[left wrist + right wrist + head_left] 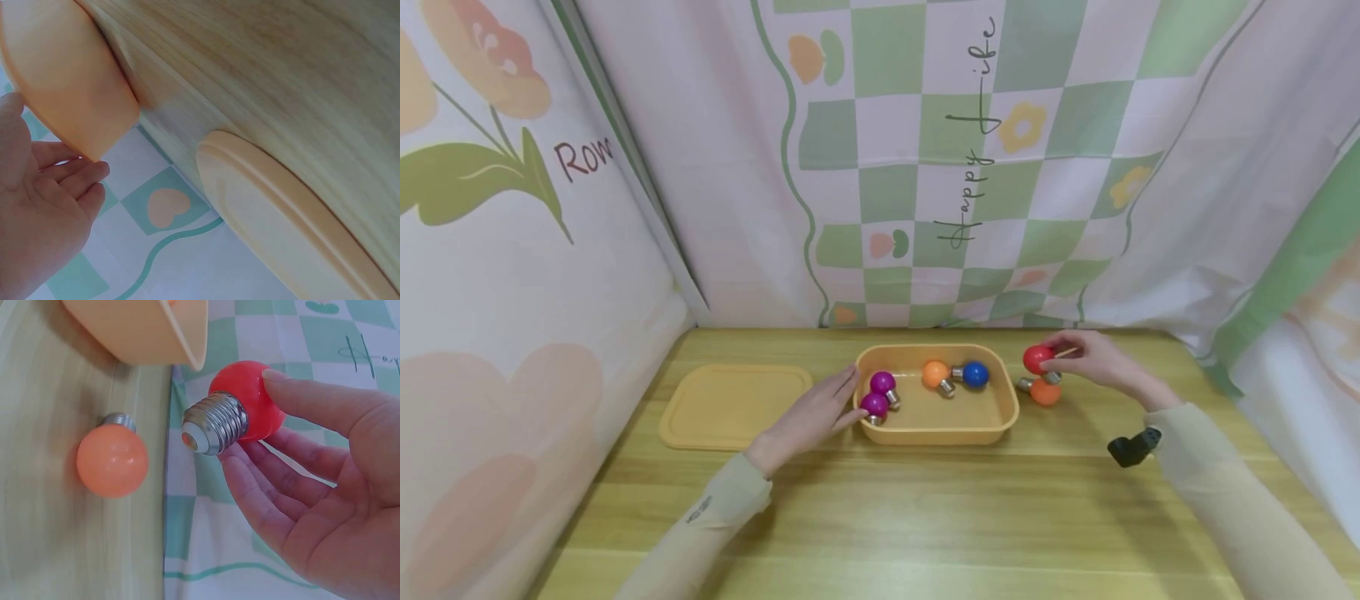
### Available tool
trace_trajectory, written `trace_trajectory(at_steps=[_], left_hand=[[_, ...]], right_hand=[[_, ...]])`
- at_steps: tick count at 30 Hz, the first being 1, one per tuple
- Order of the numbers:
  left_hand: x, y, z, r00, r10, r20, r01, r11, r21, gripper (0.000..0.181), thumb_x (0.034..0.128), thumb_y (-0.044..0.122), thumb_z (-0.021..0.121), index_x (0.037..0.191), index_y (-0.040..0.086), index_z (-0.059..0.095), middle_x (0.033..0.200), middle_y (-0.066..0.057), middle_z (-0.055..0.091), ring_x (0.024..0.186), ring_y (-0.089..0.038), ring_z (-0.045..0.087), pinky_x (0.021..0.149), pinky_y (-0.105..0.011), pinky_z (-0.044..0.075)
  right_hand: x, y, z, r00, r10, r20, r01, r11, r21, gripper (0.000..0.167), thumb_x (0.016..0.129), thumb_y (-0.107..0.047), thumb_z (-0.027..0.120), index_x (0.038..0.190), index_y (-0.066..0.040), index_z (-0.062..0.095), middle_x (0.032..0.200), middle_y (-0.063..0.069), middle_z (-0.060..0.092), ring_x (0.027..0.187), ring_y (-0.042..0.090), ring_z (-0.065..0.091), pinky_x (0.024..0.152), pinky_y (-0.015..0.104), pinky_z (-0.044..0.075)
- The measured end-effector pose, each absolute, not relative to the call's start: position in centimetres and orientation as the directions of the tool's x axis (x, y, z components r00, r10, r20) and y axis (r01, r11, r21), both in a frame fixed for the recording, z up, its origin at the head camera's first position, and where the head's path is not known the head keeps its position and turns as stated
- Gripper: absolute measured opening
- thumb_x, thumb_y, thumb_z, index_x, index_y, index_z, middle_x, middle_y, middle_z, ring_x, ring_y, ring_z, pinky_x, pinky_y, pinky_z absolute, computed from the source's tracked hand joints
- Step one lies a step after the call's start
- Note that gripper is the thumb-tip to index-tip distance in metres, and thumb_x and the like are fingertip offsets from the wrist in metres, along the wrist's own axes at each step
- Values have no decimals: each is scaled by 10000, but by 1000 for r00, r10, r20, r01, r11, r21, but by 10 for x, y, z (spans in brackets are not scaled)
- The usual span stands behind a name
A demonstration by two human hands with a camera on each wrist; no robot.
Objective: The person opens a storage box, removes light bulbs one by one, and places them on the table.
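My right hand pinches a red light bulb by its globe, thumb on one side and fingers on the other. The bulb's silver screw base points away from the palm. Below it, an orange bulb lies on the table. To the left stands a yellow open box. Inside are two purple bulbs at its left end, plus an orange bulb and a blue bulb towards the right. My left hand rests against the box's left end, its extended fingers touching the rim.
A flat yellow lid lies left of the box, partly behind my left forearm. The wooden table meets a patterned curtain at its back edge. Cloth also hangs at both sides. A black device is attached at my right wrist.
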State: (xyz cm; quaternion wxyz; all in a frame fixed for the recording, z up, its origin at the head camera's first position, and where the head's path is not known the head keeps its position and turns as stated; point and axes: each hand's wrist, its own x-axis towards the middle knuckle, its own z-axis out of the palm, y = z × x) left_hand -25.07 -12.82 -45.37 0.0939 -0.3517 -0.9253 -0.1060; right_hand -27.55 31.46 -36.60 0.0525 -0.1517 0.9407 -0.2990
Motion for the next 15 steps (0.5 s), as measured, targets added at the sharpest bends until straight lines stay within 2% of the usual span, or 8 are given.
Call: trace_trajectory(at_steps=[5, 15], left_hand=[[-251, -128, -454, -734, 631, 251, 671, 730, 129, 686, 1022, 416, 508, 1472, -85, 378, 1541, -280, 380, 1396, -406, 454, 1163, -502, 411], [-250, -128, -452, -741, 629, 234, 666, 733, 137, 689, 1026, 426, 494, 1480, -77, 368, 1550, -279, 365, 1406, -404, 442, 1172, -497, 400]], right_hand=[[-277, 324, -369, -955, -296, -10, -235, 779, -582, 444, 929, -253, 696, 1245, 49, 620, 1174, 249, 679, 1010, 321, 692, 782, 206, 534], [-278, 341, -377, -968, -249, -30, -191, 808, -558, 492, 946, -293, 673, 1273, 65, 590, 1194, 268, 666, 1086, 410, 646, 795, 263, 527]])
